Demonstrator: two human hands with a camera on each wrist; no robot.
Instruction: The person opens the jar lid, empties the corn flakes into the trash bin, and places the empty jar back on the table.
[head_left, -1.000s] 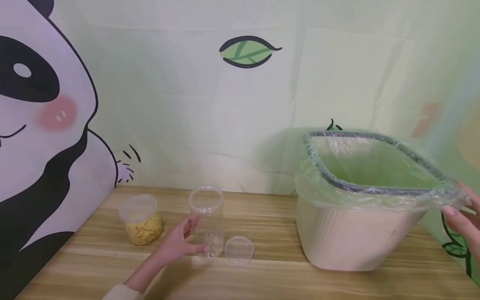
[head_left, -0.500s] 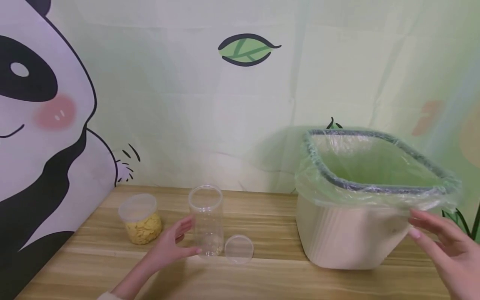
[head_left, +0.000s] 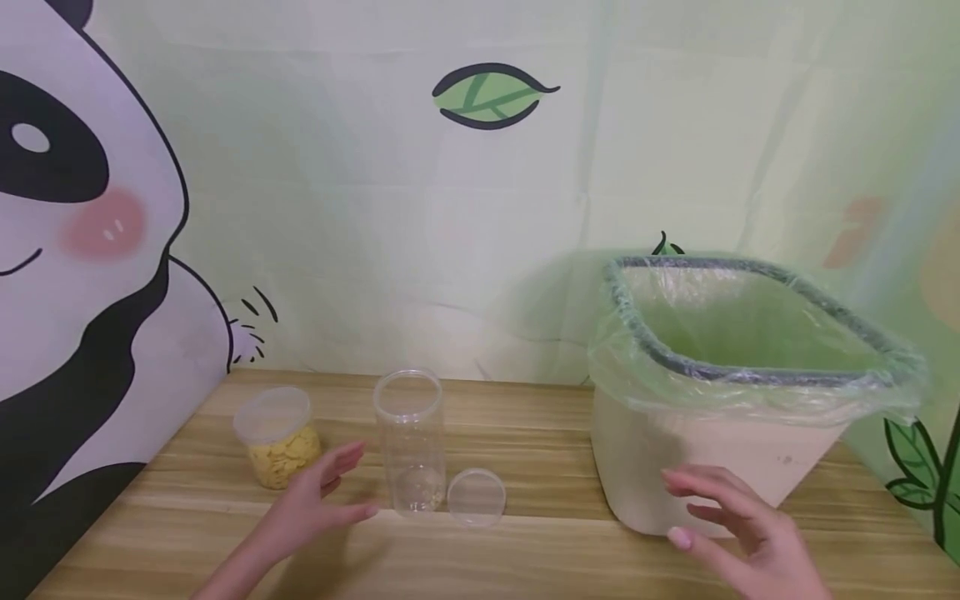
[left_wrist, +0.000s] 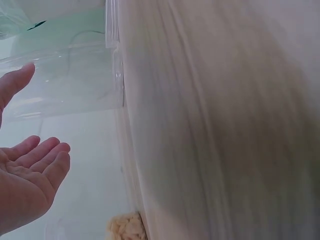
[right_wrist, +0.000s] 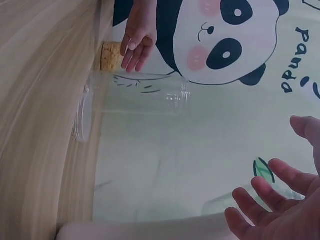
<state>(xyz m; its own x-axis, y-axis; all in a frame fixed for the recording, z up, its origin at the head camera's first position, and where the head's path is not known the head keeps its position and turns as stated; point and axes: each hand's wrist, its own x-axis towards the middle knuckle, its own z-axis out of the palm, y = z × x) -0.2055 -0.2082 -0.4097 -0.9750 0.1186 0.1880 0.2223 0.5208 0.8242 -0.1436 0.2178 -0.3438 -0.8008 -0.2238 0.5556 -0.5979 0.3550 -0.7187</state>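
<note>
A tall clear plastic jar [head_left: 410,442], its top uncovered, stands on the wooden table with a few small crumbs at its bottom. Beside its base on the right lies a round clear lid [head_left: 477,497]. My left hand [head_left: 311,504] is just left of the jar, fingers and thumb spread apart, holding nothing; the left wrist view shows a gap between the hand [left_wrist: 32,175] and the jar [left_wrist: 65,82]. In front of the bin my right hand [head_left: 750,533] hangs with loosely bent fingers and nothing in it. A shorter lidded jar [head_left: 281,437] of yellow flakes stands behind the left hand.
A cream waste bin [head_left: 697,475] with a clear liner [head_left: 675,392] under a grey rim stands at the right. Behind the table [head_left: 540,554] hangs a pale green backdrop [head_left: 337,167] with a panda and leaves printed on it.
My right hand has left the bin's rim and moved left and down in front of the bin. My left hand has drawn back leftward from the tall jar.
</note>
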